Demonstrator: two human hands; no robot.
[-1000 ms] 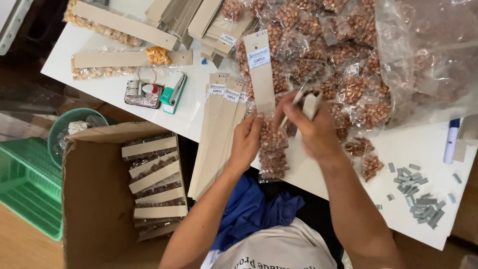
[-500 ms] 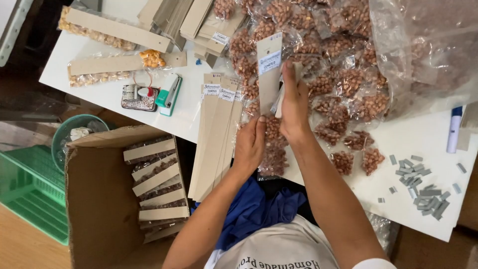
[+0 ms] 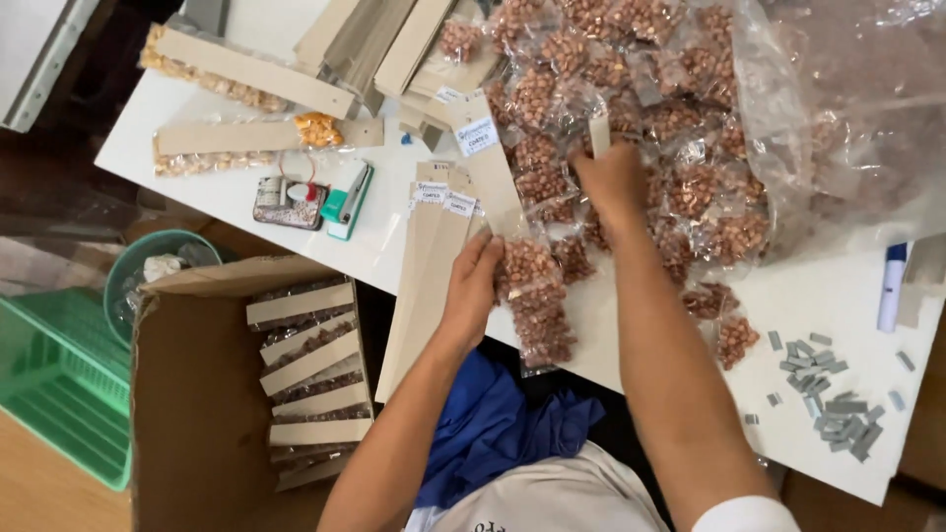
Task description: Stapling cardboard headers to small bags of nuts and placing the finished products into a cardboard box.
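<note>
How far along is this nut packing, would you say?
Done: finished card strips lie stacked in the cardboard box. In hand: the left hand steadies a card strip with nut packets on it; the right hand reaches into the loose packets. Left: that big heap and several blank cards.

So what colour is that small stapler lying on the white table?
Teal-green small stapler, seen clearly in the head view.

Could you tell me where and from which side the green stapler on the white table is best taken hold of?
Take the green stapler across its long sides near the middle, coming straight down from above. It lies flat and narrow on the white table, with bare table on its right side, while a small packet crowds its left. Neither hand is near it.
</note>
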